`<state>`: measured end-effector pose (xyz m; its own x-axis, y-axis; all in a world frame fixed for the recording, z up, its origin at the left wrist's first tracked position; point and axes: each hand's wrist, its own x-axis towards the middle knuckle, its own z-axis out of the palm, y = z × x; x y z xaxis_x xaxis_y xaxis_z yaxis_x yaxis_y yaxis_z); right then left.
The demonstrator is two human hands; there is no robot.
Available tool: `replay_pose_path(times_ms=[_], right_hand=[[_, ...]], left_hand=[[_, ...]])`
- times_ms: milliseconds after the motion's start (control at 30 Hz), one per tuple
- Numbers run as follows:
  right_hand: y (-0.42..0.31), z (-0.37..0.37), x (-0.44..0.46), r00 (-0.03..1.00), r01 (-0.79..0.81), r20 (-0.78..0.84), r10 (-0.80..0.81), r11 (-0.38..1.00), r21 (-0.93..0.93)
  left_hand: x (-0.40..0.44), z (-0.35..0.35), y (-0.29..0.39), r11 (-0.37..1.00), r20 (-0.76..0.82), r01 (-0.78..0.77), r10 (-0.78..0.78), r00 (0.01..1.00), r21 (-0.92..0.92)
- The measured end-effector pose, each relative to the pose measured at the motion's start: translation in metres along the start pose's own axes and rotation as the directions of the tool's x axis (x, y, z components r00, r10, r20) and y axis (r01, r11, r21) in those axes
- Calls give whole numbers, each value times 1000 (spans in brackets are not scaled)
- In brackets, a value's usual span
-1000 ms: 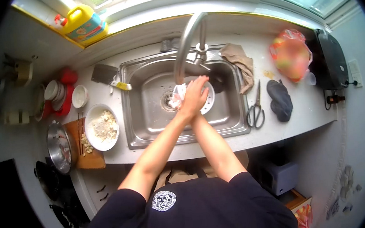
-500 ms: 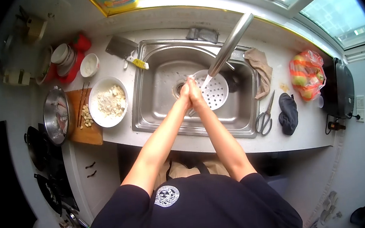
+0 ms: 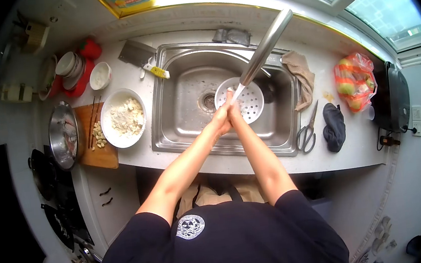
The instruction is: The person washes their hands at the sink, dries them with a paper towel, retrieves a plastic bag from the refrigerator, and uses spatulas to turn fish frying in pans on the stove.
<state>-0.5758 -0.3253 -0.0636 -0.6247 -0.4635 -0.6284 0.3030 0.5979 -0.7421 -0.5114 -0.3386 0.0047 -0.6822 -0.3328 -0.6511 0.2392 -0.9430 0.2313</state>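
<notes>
Over the sink (image 3: pixel 177 99), my left hand (image 3: pixel 222 116) and my right hand (image 3: pixel 234 111) are pressed together under the faucet (image 3: pixel 268 45). Water runs from the spout onto them. Both hands look closed against each other; whatever lies between them, if anything, is hidden. Below and behind them, a white perforated strainer (image 3: pixel 253 102) rests in the basin, partly covered by my fingers. The drain (image 3: pixel 207 102) shows to the left of my hands.
Left of the sink are a cleaver (image 3: pixel 137 53), a bowl of white floury food (image 3: pixel 127 118), a cutting board (image 3: pixel 102 158) and a metal bowl (image 3: pixel 64 138). On the right lie a brown cloth (image 3: pixel 300 79), scissors (image 3: pixel 307 135), a dark cloth (image 3: pixel 334 127) and a bag of fruit (image 3: pixel 355 83).
The view has shifted. My right hand, earlier spread over the other hand, is now palm to palm with it. Both hands have moved slightly right, and the white item near the drain is out of sight.
</notes>
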Motion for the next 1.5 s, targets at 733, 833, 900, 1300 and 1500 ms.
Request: replay_pose_path(times_ms=[733, 833, 900, 1300, 1500], right_hand=[[-19, -20, -58, 718, 435, 591, -367, 900, 31], [-30, -17, -74, 859, 98, 420, -293, 899, 426], [-31, -9, -74, 888, 40, 364, -282, 834, 550], [-39, -8, -55, 955, -164, 294, 44, 903, 397], [-35, 16, -76, 956, -115, 293, 5, 925, 361]], left_hand=[[69, -69, 20, 982, -349, -97, 149, 925, 163], [18, -20, 32, 883, -371, -152, 336, 866, 445], [43, -40, 6, 953, -327, -118, 211, 921, 281], [-1, -1, -9, 943, -196, -18, 88, 977, 333], [12, -24, 18, 919, -271, -3, 119, 955, 395]])
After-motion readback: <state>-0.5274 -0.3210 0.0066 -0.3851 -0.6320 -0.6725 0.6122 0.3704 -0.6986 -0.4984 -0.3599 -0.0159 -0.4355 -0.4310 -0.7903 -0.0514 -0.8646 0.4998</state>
